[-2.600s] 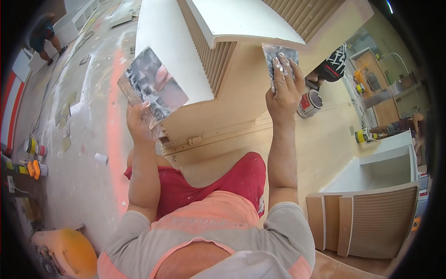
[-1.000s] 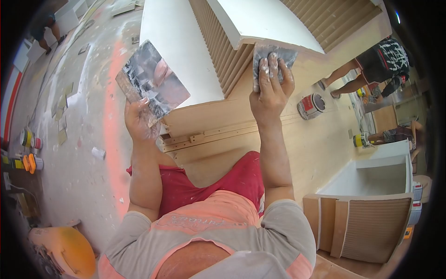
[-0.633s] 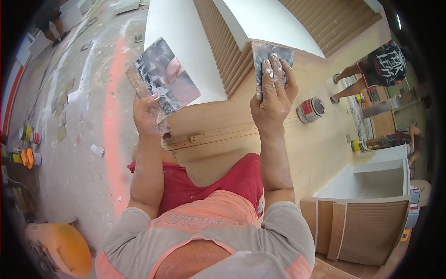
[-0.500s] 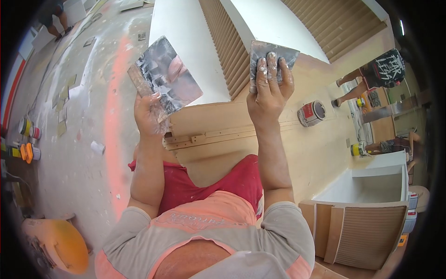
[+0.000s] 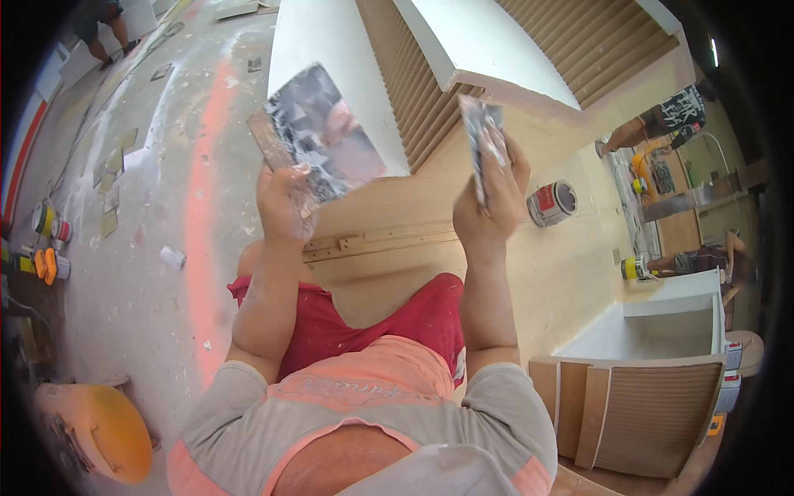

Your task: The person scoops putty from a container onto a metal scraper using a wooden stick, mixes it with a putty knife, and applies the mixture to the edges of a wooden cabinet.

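"Two flat blades are raised in front of you; how do you hold them?"

"Your left hand point(image 5: 285, 205) is closed round the wooden handle of the smeared broad blade point(image 5: 331, 136). Your right hand point(image 5: 493, 202) grips the smaller blade point(image 5: 477, 136), fingers laid along it; it is blurred, so I can't tell its exact tilt."

"What's around you?"

"Far ahead, you have the ribbed panel point(image 5: 401, 78); to the right, your bucket point(image 5: 546, 204) is near your right hand."

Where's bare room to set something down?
Bare tan surface lies between the bucket and the white cabinet; also concrete between the pink stripe and orange machine. Crowded: near the ribbed panel, where the left hand and right hand hold blades.
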Motion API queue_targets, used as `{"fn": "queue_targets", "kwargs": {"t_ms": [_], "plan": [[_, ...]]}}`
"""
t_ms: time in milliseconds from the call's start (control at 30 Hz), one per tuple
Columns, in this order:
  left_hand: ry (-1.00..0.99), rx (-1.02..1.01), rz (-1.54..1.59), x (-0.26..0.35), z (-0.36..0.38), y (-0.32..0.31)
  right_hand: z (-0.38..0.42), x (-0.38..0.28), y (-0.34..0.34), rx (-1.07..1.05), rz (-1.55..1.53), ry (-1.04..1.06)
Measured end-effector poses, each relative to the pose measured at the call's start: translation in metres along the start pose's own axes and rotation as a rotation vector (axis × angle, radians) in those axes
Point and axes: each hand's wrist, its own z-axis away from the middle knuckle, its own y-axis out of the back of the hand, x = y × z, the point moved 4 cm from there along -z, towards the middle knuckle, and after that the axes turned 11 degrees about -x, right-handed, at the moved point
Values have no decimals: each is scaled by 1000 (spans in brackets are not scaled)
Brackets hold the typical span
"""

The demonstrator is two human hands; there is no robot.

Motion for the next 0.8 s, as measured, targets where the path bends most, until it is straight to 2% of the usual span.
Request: {"fn": "queue_targets", "kwargs": {"t_ms": [33,100,133,200,300,367,433,500,567,667,767,800], "plan": [[-9,-1,-1,1,4,-16,6,-8,5,2,-4,8],[13,78,-134,-1,16,-55,20,-22,10,-27,-490,28],[25,39,-75,-4,21,-67,24,-27,12,-28,-492,23],[15,-6,-48,-1,28,-68,31,-44,8,-303,-330,153],[-12,-66,-44,5,25,-56,45,-17,11,-398,-212,82],[14,-1,1,3,22,-40,56,22,22,-177,-79,-86],[-8,-12,-38,10,18,-52,46,67,44,164,-224,-503],[12,-67,7,6,18,-41,40,129,65,225,-62,-646],[25,-61,-8,3,18,-38,26,168,69,308,-126,-692],[15,-23,-60,1,18,-34,9,177,52,303,-224,-736],[-2,-7,-56,0,17,-28,-4,132,35,321,-221,-706],[6,-32,-21,-1,16,-28,3,132,23,358,-140,-609]]}}
